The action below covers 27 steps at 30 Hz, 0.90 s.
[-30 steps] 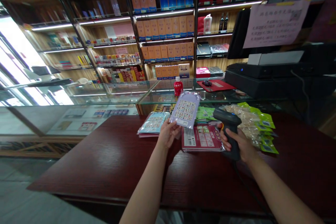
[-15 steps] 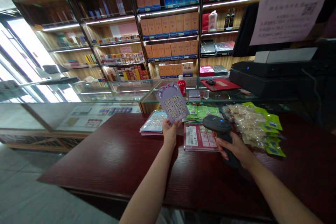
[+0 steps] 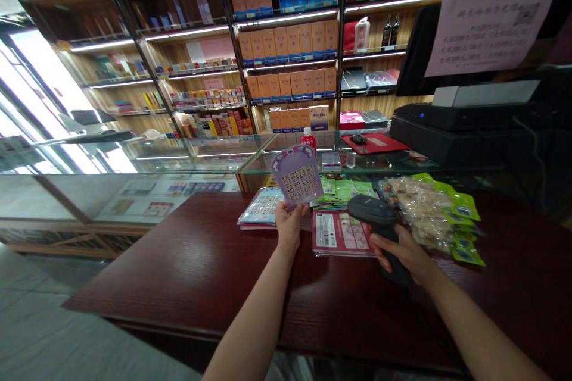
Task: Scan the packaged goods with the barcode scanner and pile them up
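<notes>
Your left hand (image 3: 288, 223) pinches the lower edge of a purple sticker card (image 3: 297, 177), holding it upright above the far middle of the dark wooden counter (image 3: 187, 274). Your right hand (image 3: 400, 250) grips a black barcode scanner (image 3: 378, 223) just right of it, over a pink packet (image 3: 340, 233), with green-edged snack bags (image 3: 431, 208) further right.

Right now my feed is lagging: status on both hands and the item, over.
Left hand holds purple sticker card upright. Right hand grips barcode scanner above red packet. Snack bags lie right; nothing between card and scanner.
</notes>
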Each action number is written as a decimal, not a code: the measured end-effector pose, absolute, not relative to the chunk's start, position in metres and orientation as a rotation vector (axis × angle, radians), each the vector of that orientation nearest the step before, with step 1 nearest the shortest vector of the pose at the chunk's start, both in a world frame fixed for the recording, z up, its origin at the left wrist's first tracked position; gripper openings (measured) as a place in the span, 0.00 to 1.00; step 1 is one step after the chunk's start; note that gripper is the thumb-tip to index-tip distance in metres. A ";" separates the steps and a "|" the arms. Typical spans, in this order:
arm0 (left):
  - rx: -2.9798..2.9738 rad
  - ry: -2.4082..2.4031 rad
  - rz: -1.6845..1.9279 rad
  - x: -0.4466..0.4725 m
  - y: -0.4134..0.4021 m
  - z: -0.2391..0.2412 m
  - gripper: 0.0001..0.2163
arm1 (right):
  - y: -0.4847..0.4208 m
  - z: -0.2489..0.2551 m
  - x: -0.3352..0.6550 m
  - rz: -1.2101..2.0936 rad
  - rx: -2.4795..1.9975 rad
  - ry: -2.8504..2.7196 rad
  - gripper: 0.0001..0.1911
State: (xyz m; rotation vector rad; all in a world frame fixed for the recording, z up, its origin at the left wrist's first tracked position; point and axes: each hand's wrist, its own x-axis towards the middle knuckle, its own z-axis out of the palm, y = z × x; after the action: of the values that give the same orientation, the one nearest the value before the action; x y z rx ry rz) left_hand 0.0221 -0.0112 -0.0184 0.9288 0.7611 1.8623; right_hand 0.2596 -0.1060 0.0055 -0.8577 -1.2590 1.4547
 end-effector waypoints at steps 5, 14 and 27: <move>0.914 0.753 1.869 0.021 -0.012 -0.018 0.20 | -0.105 0.004 0.260 1.458 -0.845 -1.274 0.18; 0.906 0.770 1.876 0.020 -0.014 -0.016 0.21 | -0.102 0.007 0.265 1.458 -0.823 -1.110 0.16; 0.940 0.854 1.909 0.016 -0.019 -0.004 0.19 | -0.091 0.002 0.274 1.407 -0.833 -0.978 0.19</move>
State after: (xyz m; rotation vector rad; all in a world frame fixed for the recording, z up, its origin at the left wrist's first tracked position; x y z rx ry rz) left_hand 0.0160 -0.0189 -0.0037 0.9399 0.8538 1.9095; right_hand 0.2742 -0.0912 0.0021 -0.8332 -0.9775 1.4068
